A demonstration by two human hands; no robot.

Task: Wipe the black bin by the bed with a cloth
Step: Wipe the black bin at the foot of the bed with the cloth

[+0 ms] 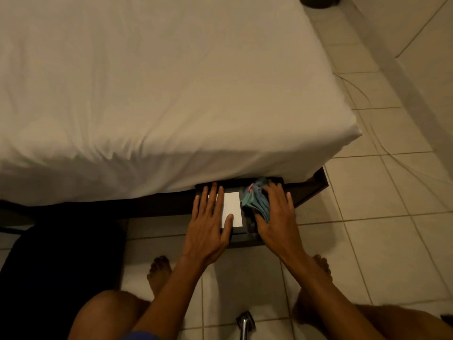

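The black bin [245, 238] stands on the floor against the bed's side, its far edge tucked under the mattress overhang. A white label [234, 209] lies on its top face. My left hand [209, 223] rests flat on the bin's left part, fingers spread, thumb on the label. My right hand [275, 214] presses a teal cloth [255, 201] onto the bin's right part. Part of the cloth is hidden under my palm.
The bed with a white sheet [152, 94] fills the upper left; its dark frame [308, 190] runs along the floor. A black object [56, 273] sits at lower left. My bare feet and knees are on the tiled floor [382, 204]. A metal item [245, 323] is near the bottom edge.
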